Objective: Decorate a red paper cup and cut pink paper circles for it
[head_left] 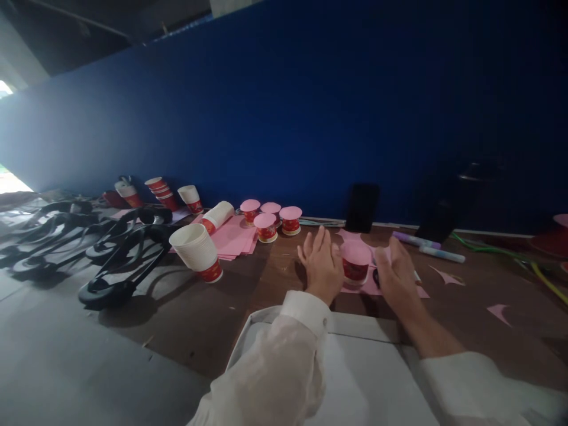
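L hand (323,263) is outstretched fwd, R hand (398,278) opp., slightly blurred.

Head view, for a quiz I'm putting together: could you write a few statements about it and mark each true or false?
1. A cup with a pink disc on top stands between the left hand and the right hand. True.
2. The four other capped cups stand right of the right hand. False: those capped cups stand farther off, to the left.
3. A stack of cups lies on its side on pink sheets. True.
4. The markers lie left of the cup between the hands. False: the markers lie to its right.
5. The wall is white. False: the wall is blue.
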{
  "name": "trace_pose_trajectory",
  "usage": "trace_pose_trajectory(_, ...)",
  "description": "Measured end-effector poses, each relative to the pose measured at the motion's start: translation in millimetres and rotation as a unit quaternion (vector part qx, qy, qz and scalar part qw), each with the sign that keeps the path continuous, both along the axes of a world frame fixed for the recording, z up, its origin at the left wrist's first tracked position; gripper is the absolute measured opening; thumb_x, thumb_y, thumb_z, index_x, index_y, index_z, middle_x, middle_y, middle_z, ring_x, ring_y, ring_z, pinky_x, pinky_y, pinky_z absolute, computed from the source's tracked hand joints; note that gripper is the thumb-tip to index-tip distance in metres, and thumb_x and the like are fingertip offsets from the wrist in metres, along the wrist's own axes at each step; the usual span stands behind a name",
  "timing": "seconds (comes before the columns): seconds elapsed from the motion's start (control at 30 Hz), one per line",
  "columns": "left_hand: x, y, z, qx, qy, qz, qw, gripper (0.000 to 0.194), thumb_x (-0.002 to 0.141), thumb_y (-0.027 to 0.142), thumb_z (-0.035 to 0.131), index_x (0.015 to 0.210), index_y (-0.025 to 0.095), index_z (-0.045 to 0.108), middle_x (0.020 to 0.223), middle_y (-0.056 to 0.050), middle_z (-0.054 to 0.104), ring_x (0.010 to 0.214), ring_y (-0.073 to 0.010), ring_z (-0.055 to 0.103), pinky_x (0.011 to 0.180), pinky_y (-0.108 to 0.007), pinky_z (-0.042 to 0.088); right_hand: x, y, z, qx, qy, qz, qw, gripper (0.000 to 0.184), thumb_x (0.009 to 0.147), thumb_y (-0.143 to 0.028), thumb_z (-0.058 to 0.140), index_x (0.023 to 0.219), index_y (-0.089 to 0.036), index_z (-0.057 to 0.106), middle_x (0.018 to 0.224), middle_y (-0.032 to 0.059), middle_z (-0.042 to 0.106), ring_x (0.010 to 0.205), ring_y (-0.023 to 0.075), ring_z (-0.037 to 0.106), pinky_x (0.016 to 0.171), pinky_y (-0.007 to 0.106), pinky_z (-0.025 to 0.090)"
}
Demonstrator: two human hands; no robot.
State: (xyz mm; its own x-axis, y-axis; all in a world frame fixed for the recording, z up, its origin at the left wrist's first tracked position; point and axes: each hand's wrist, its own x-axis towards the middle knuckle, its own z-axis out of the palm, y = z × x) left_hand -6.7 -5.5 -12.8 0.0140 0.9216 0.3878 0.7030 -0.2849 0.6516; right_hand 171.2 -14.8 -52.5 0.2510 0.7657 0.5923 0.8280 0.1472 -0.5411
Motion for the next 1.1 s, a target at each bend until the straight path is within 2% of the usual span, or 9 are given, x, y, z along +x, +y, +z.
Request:
trace_pose_trajectory(0.1, 5.9, -5.0, 0.5, 0.002, 0.022, -0.026, 0.999, 0.056, 0.104, 0.038, 0.034, 0.158, 0.030, 0.044, 0.170, 0.001, 0.037, 0.160, -0.0294, 0.024, 0.130, -0.063, 0.013, -12.9, 2.7, -3.0, -0.011, 0.051, -0.031, 0.998, 0.089, 0.097, -0.074, 0.034, 0.157, -0.008, 0.041, 0.158, 0.0277, 0.046, 0.149, 0.0409, 0.040, 0.122, 0.063, 0.031)
trace_pose_trajectory(0.2, 8.6, -8.3, 2.3, -0.002, 0.029, -0.043, 0.999, 0.057, 0.103, 0.039, 0.034, 0.159, 0.028, 0.044, 0.171, 0.002, 0.034, 0.160, -0.0283, 0.023, 0.131, -0.062, 0.011, -21.3, 4.7, -4.6, -0.006, 0.074, -0.025, 0.997, 0.099, 0.089, -0.083, 0.039, 0.153, -0.008, 0.046, 0.156, 0.0282, 0.048, 0.148, 0.0421, 0.041, 0.121, 0.062, 0.032)
trace_pose_trajectory(0.53, 13.5, -5.4, 1.6, -0.040, 0.007, -0.076, 0.996, 0.061, 0.100, 0.039, 0.038, 0.159, 0.027, 0.042, 0.171, 0.002, 0.032, 0.159, -0.0274, 0.024, 0.131, -0.058, 0.013, -17.3, 9.7, -12.3, 0.007, 0.074, -0.016, 0.997, 0.105, 0.084, -0.088, 0.039, 0.151, -0.007, 0.047, 0.150, 0.0299, 0.052, 0.143, 0.0437, 0.046, 0.118, 0.064, 0.034)
trace_pose_trajectory(0.87, 13.4, 0.5, -6.3, -0.036, -0.042, -0.088, 0.995, 0.064, 0.097, 0.040, 0.045, 0.159, 0.025, 0.043, 0.171, -0.003, 0.035, 0.159, -0.0289, 0.025, 0.131, -0.054, 0.012, -16.7, 10.2, -14.3, -0.016, 0.098, -0.008, 0.995, 0.110, 0.080, -0.091, 0.041, 0.149, -0.005, 0.048, 0.150, 0.0307, 0.051, 0.144, 0.0439, 0.044, 0.120, 0.063, 0.031)
trace_pose_trajectory(1.0, 5.6, 6.0, -8.9, -0.068, -0.143, -0.108, 0.981, 0.074, 0.097, 0.048, 0.049, 0.162, 0.014, 0.036, 0.170, -0.014, 0.035, 0.159, -0.0289, 0.028, 0.131, -0.046, 0.018, -14.0, 1.6, -10.2, -0.022, 0.124, 0.000, 0.992, 0.102, 0.085, -0.086, 0.044, 0.153, -0.011, 0.045, 0.155, 0.0260, 0.048, 0.147, 0.0412, 0.041, 0.120, 0.063, 0.032)
trace_pose_trajectory(1.1, -1.1, 7.0, -6.9, -0.114, -0.204, -0.112, 0.966, 0.099, 0.086, 0.060, 0.066, 0.164, 0.013, 0.028, 0.168, -0.019, 0.037, 0.159, -0.0320, 0.027, 0.129, -0.045, 0.020, -10.0, -6.5, 0.1, 0.018, 0.142, -0.011, 0.990, 0.081, 0.094, -0.075, 0.041, 0.152, -0.018, 0.047, 0.152, 0.0209, 0.051, 0.142, 0.0383, 0.046, 0.115, 0.061, 0.040)
